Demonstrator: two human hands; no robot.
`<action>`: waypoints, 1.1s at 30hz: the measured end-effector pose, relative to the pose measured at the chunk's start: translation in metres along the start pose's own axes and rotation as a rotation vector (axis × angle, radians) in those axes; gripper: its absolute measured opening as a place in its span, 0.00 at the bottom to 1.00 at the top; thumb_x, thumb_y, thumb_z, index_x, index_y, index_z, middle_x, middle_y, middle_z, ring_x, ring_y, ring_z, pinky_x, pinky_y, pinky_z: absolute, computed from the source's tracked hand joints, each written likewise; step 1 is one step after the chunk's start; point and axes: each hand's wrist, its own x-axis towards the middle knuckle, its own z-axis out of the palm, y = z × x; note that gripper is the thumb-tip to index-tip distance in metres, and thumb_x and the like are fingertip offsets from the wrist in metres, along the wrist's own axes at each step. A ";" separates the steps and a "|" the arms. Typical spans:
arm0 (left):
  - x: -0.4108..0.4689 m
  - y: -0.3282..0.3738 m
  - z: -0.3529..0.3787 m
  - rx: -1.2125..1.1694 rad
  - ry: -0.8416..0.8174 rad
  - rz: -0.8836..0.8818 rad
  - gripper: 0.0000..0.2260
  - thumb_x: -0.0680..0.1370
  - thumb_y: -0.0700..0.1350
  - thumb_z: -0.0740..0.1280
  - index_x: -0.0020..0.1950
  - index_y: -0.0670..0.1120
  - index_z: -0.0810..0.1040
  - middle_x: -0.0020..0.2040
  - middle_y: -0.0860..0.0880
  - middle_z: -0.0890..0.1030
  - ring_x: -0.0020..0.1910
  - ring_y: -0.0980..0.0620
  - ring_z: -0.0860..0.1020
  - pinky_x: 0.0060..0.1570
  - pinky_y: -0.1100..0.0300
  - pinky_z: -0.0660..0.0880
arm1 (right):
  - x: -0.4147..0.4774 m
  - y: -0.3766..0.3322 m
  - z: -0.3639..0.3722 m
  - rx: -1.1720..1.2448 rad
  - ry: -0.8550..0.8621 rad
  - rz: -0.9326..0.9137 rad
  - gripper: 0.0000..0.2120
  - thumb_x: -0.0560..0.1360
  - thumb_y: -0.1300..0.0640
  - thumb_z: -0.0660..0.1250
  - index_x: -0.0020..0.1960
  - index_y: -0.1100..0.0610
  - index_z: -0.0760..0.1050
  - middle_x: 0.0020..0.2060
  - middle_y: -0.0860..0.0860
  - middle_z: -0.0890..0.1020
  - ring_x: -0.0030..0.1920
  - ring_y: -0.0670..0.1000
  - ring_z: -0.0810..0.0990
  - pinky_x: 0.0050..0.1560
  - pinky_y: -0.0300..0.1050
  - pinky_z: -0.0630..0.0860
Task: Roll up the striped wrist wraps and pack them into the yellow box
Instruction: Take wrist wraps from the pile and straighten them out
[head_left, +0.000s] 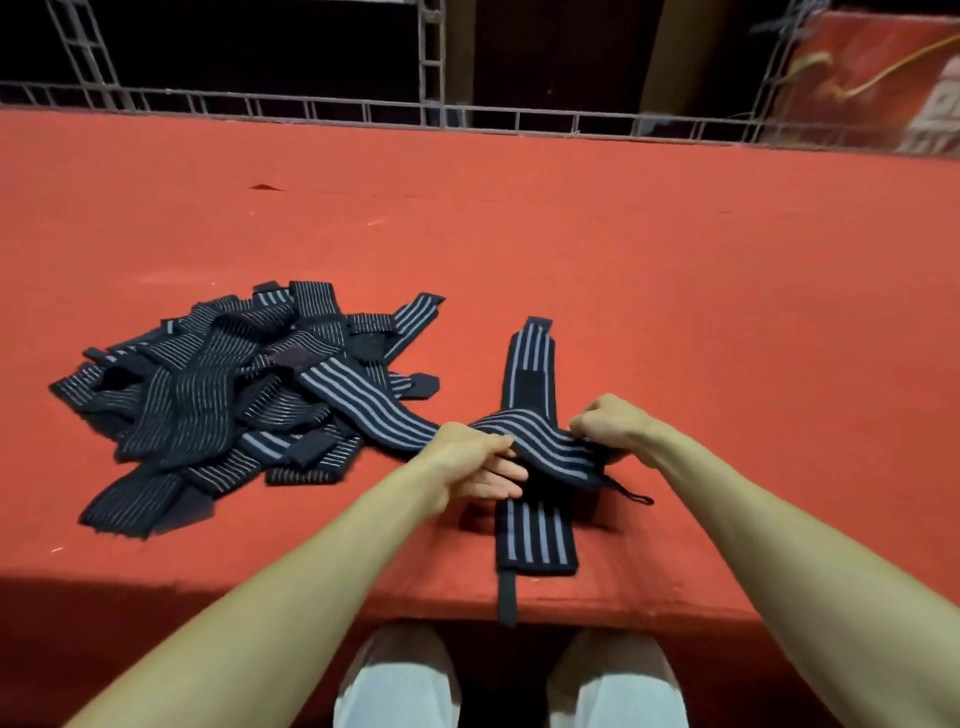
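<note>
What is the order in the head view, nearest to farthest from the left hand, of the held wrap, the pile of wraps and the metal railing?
1. held wrap, gripped by the left hand.
2. pile of wraps, to its left.
3. metal railing, along the far back.

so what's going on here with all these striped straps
A person is working at a red table. The left hand and right hand both grip one wrap, holding it crosswise over a second wrap that lies flat near the front edge, its thin strap hanging over it. Neither looks rolled yet. A loose pile of more wraps lies to the left. No yellow box is in view.
</note>
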 end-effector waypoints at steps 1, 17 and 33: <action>-0.002 -0.002 -0.006 0.072 -0.003 -0.005 0.11 0.82 0.45 0.61 0.46 0.40 0.76 0.35 0.45 0.83 0.27 0.52 0.81 0.27 0.64 0.77 | 0.001 0.001 0.004 -0.054 0.018 0.003 0.07 0.73 0.60 0.63 0.35 0.59 0.72 0.29 0.55 0.73 0.30 0.54 0.73 0.30 0.41 0.69; 0.041 -0.051 -0.176 0.467 0.779 0.533 0.07 0.79 0.37 0.62 0.51 0.45 0.79 0.51 0.51 0.75 0.54 0.53 0.73 0.59 0.61 0.67 | 0.052 -0.126 0.112 -0.367 -0.029 -0.598 0.17 0.77 0.54 0.65 0.64 0.60 0.73 0.61 0.58 0.76 0.63 0.57 0.73 0.60 0.43 0.66; 0.058 -0.075 -0.192 0.327 0.906 0.565 0.10 0.80 0.37 0.58 0.53 0.44 0.78 0.51 0.51 0.77 0.52 0.54 0.74 0.50 0.69 0.62 | 0.097 -0.165 0.158 -0.291 0.112 -0.660 0.12 0.83 0.53 0.53 0.48 0.56 0.71 0.50 0.60 0.81 0.53 0.63 0.77 0.48 0.51 0.70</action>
